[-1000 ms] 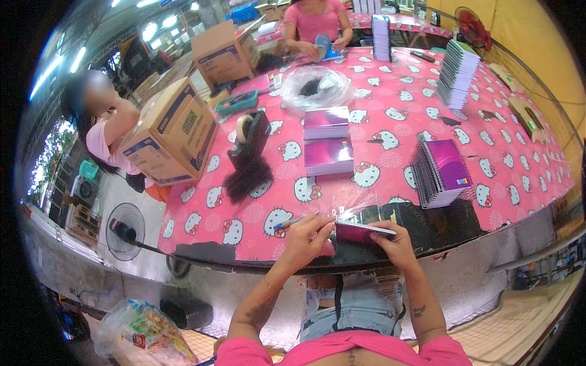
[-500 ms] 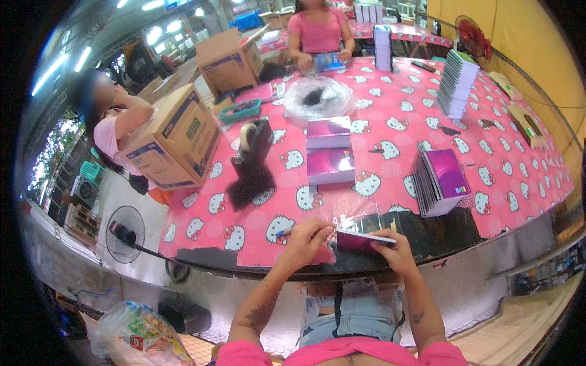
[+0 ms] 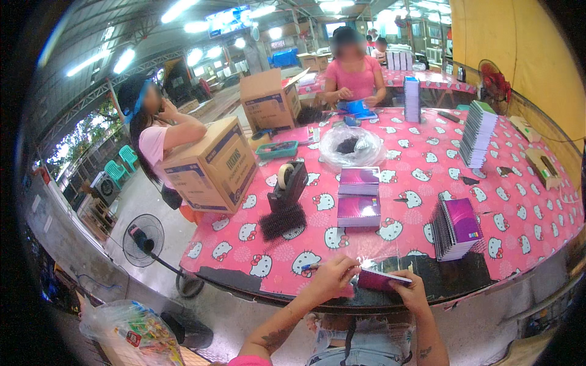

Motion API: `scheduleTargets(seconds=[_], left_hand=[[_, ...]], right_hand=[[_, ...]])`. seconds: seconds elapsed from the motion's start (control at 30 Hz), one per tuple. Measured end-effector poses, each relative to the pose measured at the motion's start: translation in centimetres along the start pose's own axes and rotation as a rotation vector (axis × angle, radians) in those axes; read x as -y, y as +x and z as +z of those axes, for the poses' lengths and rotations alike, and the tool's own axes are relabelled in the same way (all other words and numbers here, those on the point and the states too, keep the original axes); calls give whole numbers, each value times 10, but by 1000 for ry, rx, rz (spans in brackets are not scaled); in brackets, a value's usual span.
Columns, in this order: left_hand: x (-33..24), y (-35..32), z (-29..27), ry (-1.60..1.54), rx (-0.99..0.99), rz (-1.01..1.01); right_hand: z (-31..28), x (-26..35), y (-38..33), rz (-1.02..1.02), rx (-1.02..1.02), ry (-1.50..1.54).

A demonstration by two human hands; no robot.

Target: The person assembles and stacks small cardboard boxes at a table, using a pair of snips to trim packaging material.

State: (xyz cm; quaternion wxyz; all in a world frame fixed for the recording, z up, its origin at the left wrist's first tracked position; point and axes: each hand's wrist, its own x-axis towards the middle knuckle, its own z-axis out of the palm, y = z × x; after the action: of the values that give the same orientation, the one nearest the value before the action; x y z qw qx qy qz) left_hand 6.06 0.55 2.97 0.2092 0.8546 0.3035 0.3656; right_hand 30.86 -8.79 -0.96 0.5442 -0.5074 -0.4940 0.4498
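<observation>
My right hand (image 3: 411,289) grips the right end of a purple notebook (image 3: 375,280), held low over the table's near edge. At its left end, my left hand (image 3: 337,274) is closed in a pinch, with a slim blue-tipped tool (image 3: 310,266) sticking out to the left; its exact kind is unclear. Whether these fingertips also hold the notebook's edge is too small to tell. Beyond my hands lie purple notebooks (image 3: 359,210) in two adjoining piles. To the right stands a stack of spiral-bound purple notebooks (image 3: 462,224).
On the left are a tape dispenser (image 3: 288,185), black coils (image 3: 282,222), a green tray (image 3: 276,150) and a cardboard box (image 3: 213,165). A clear bag (image 3: 352,148) lies farther back. One person (image 3: 354,76) works across the table; another (image 3: 162,131) leans at the box.
My view has tilted up and shifted left, so the scene sits lower and farther right. Both hands keep the same hold around the notebook. The person at the far side has moved their hands slightly.
</observation>
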Motion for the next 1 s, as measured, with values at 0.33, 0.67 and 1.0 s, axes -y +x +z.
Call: scheduleTargets(seconds=[0.33, 0.67, 1.0], left_hand=[[6, -5, -2, 89, 112, 22], [6, 5, -4, 111, 270, 141], [-9, 2, -16, 36, 247, 73]], right_hand=[[-3, -12, 0, 8, 38, 34], [-6, -6, -1, 13, 63, 7], [-2, 13, -20, 0, 9, 85]])
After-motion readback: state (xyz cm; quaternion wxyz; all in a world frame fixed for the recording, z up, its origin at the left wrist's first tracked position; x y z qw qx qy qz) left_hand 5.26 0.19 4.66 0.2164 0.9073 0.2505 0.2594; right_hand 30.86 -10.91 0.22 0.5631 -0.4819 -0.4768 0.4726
